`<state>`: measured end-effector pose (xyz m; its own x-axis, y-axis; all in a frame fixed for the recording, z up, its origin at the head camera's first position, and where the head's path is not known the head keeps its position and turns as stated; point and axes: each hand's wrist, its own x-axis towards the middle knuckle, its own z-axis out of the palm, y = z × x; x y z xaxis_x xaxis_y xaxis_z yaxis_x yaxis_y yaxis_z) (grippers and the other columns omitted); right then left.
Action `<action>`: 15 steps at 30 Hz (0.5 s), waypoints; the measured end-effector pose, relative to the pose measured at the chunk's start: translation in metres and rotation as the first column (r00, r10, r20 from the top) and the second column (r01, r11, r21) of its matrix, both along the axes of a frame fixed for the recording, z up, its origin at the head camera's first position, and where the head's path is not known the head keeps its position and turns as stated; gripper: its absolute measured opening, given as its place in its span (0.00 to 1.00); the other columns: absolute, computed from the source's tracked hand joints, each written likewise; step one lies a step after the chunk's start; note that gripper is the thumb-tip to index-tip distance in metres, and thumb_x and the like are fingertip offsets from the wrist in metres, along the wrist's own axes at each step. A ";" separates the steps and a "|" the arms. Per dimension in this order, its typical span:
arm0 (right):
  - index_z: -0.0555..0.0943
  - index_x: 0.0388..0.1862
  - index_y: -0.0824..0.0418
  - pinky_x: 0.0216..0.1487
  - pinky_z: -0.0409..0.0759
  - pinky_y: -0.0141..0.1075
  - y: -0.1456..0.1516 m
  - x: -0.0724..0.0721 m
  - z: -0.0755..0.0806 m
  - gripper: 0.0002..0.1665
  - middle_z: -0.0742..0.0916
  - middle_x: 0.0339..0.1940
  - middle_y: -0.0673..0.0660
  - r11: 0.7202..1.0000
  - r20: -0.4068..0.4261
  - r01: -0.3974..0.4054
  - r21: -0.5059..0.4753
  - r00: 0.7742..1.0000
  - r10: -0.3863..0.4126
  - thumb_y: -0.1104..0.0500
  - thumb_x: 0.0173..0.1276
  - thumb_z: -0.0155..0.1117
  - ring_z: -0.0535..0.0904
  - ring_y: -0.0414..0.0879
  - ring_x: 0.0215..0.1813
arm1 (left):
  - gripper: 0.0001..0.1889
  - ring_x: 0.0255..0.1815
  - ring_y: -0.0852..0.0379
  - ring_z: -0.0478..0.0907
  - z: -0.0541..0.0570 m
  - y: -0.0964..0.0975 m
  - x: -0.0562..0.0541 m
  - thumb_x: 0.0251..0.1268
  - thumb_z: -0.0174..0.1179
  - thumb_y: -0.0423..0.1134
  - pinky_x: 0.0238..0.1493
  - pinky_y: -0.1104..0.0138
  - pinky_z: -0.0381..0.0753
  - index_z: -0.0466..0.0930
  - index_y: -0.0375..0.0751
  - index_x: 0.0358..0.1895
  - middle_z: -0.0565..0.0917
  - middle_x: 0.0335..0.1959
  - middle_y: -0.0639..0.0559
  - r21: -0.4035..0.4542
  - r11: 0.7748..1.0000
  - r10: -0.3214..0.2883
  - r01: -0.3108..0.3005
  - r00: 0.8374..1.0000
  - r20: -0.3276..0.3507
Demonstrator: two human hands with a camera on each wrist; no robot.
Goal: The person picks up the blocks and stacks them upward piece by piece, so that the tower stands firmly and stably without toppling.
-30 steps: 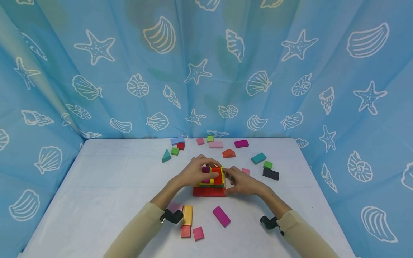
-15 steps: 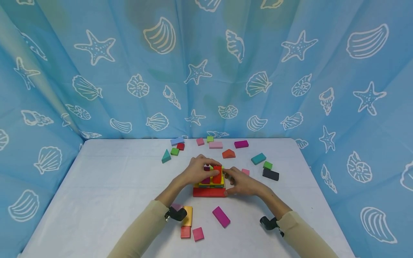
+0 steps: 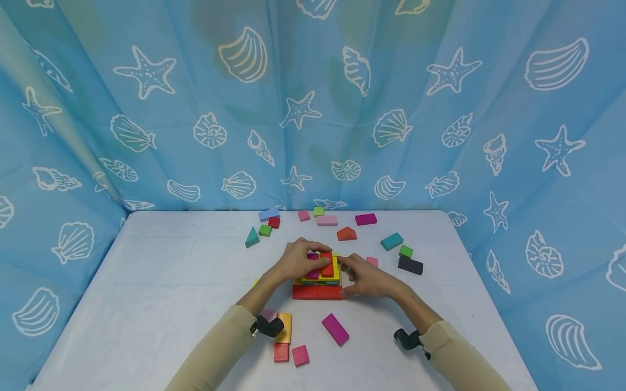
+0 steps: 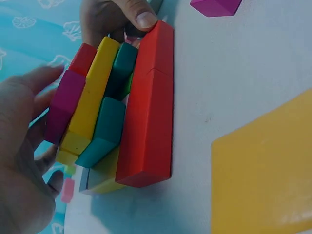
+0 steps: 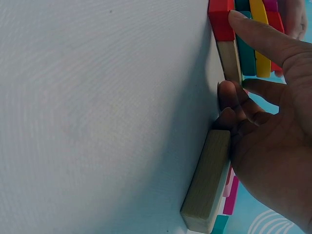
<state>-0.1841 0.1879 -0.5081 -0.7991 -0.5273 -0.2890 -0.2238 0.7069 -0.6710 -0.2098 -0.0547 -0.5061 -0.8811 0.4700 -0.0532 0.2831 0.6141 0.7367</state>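
Observation:
A stack of coloured blocks stands mid-table. Its front base is two long red blocks. Above them lie teal blocks and yellow blocks, topped by a magenta block on the left and a smaller-looking red block on the right. My left hand reaches over the stack from the left and pinches that top red block, thumb in front, fingers behind. At the right end my right hand touches the stack: its thumb rests on the red base, its index finger by the upper layers.
Loose blocks lie around: an orange-yellow block, a red block, a pink block and a magenta block in front. Several more, including a black block and a teal triangle, lie behind and to the right.
The top red block has turned and slid left in my left hand, closer to the magenta block. My left forearm has shifted slightly right; my right hand stays in place.

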 end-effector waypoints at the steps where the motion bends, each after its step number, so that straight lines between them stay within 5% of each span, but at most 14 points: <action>1: 0.64 0.78 0.58 0.41 0.80 0.32 0.000 0.000 0.000 0.54 0.75 0.53 0.52 1.000 -0.001 -0.001 -0.001 1.000 0.001 0.53 0.56 0.81 0.72 0.46 0.48 | 0.24 0.60 0.55 0.71 0.000 0.000 0.000 0.63 0.68 0.53 0.58 0.51 0.71 0.81 0.60 0.63 0.82 0.56 0.56 -0.011 1.000 -0.007 0.007 1.000 -0.001; 15: 0.64 0.78 0.57 0.40 0.80 0.32 0.000 0.001 0.002 0.54 0.75 0.52 0.52 1.000 0.003 0.009 -0.003 1.000 -0.009 0.54 0.55 0.81 0.72 0.46 0.49 | 0.30 0.61 0.54 0.70 0.000 -0.001 0.004 0.58 0.71 0.57 0.60 0.50 0.67 0.79 0.60 0.66 0.81 0.58 0.55 -0.053 0.997 -0.064 0.062 0.998 -0.024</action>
<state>-0.1832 0.1876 -0.5066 -0.8032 -0.5205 -0.2898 -0.2151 0.7071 -0.6736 -0.2058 -0.0553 -0.5057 -0.8512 0.5217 -0.0572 0.3405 0.6319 0.6962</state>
